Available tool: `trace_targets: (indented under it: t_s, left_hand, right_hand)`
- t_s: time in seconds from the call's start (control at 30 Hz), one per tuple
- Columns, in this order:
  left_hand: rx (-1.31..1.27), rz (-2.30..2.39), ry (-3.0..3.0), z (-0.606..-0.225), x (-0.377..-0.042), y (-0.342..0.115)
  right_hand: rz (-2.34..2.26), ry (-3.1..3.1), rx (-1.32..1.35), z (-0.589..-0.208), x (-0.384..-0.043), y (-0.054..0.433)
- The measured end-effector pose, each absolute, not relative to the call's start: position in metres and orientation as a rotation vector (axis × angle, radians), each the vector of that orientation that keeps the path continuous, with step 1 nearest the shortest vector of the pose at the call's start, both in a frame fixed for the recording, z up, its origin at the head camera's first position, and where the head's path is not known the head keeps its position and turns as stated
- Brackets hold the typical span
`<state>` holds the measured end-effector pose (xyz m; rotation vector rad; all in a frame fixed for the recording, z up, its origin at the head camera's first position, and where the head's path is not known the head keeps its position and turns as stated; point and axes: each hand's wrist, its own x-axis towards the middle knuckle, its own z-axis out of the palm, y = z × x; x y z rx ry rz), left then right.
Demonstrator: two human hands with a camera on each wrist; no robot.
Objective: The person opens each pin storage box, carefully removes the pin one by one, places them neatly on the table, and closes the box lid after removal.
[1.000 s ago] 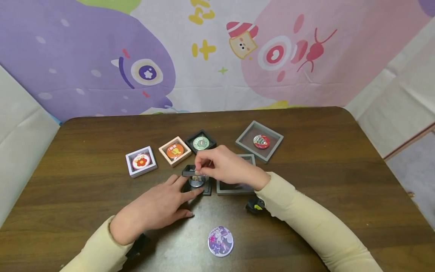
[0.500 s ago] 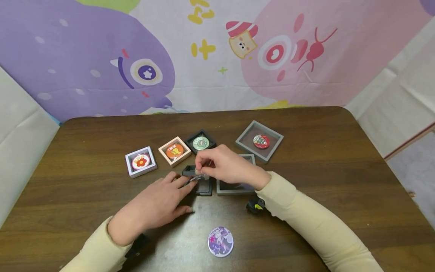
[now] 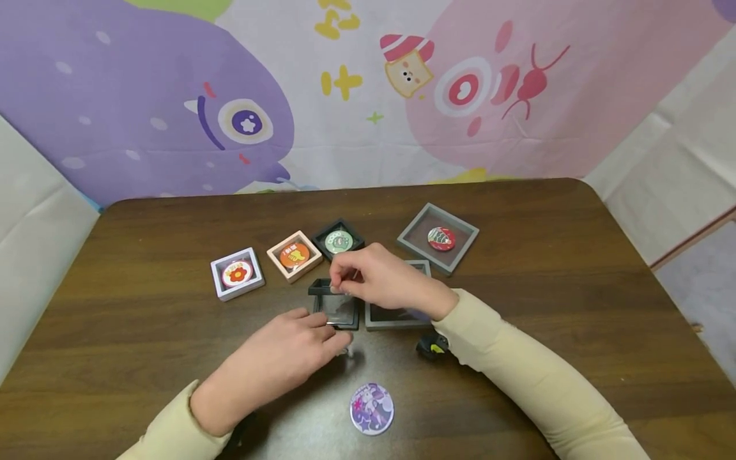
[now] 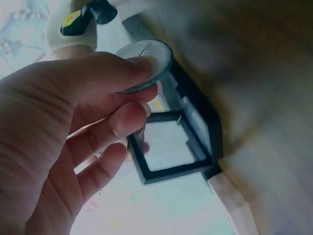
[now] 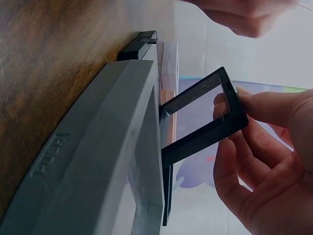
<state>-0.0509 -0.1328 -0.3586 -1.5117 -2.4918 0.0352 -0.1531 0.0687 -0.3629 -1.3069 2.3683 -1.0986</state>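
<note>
Between thumb and fingers, my left hand [image 3: 282,361] pinches a round pin badge [image 4: 162,55], its pale back with a pin line toward the left wrist camera. That hand is just in front of a small black display frame [image 3: 339,312], which stands open on its hinge. My right hand [image 3: 379,278] grips the edge of the frame's raised lid [image 5: 200,142] with thumb and fingers, holding it up at a slant. Clear film spans the lid's window. Nearer the front of the table lies a purple badge [image 3: 372,409] with a cartoon pony.
Behind stand a white frame [image 3: 224,295], a beige frame [image 3: 294,276] and a black frame [image 3: 356,246], each with a badge. A grey frame [image 3: 376,324] lies under the right wrist; another grey frame [image 3: 462,252] bears a red badge [image 3: 441,239].
My left hand has taken the badge out of the black frame and drawn it toward the front of the table. My right hand keeps holding the lid up.
</note>
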Motion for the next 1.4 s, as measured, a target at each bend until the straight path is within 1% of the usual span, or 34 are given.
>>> trace_targets:
  t_s: [0.2,0.53,0.63,0.83,1.0,1.17,1.4]
  left_hand:
    - [-1.578,0.016,-2.592,-0.362,-0.046,-0.131]
    - [-1.630,0.084,-2.726,-0.355,-0.043,-0.132]
    - [-1.648,-0.061,-2.736,-0.350,-0.044,-0.134]
    - [-1.632,-0.619,-2.356,-0.322,-0.042,-0.138]
    - [-1.628,-0.898,-2.013,-0.290,-0.038,-0.138]
    - [-1.706,-0.947,-1.809,-0.276,-0.036,-0.138]
    - [-1.721,-0.901,-1.833,-0.275,-0.034,-0.139]
  right_hand:
    - [-1.106,2.373,-1.330,-0.363,-0.152,0.067]
    - [-1.097,2.376,-1.328,-0.365,-0.151,0.067]
    - [-1.099,2.365,-1.332,-0.366,-0.151,0.067]
    - [-1.042,2.353,-1.369,-0.365,-0.151,0.067]
    - [-0.849,2.356,-1.391,-0.367,-0.148,0.065]
    - [-0.661,2.348,-1.354,-0.371,-0.145,0.061]
    - [-0.598,2.358,-1.348,-0.372,-0.143,0.058]
